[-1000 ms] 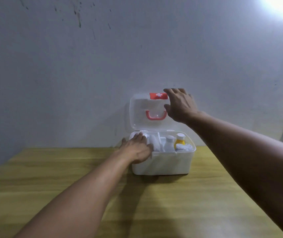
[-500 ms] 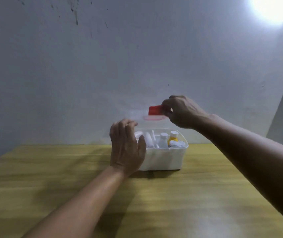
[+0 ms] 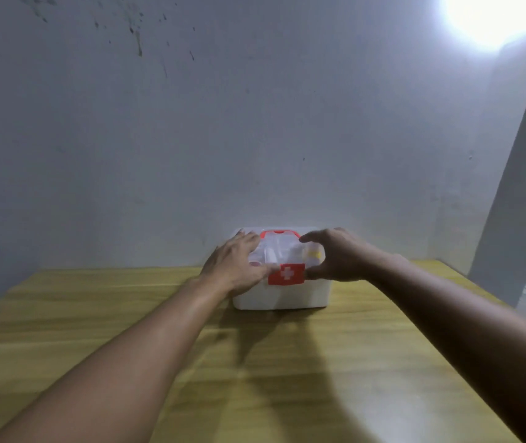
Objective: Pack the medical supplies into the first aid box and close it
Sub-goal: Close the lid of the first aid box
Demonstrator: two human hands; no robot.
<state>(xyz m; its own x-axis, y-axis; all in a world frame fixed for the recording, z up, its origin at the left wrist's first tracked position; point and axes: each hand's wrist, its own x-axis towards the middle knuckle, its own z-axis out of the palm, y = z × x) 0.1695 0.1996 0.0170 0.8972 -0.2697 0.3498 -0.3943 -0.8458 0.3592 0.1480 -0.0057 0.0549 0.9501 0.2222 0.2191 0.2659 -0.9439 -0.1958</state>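
The white first aid box stands at the far middle of the wooden table, against the wall. Its clear lid lies down over the box, red handle at the back, red latch with a white cross hanging over the front. White bottles and a yellow one show blurred through the lid. My left hand rests flat on the lid's left part, thumb near the latch. My right hand curves over the lid's right front corner, thumb beside the latch.
A grey wall rises directly behind the box. A bright light glares at the top right. The table's right edge runs diagonally at the right, with a pale panel beyond it.
The lid has swung from upright down onto the box. My right hand came down with its front edge. My left hand went from the box's left rim up onto the lid.
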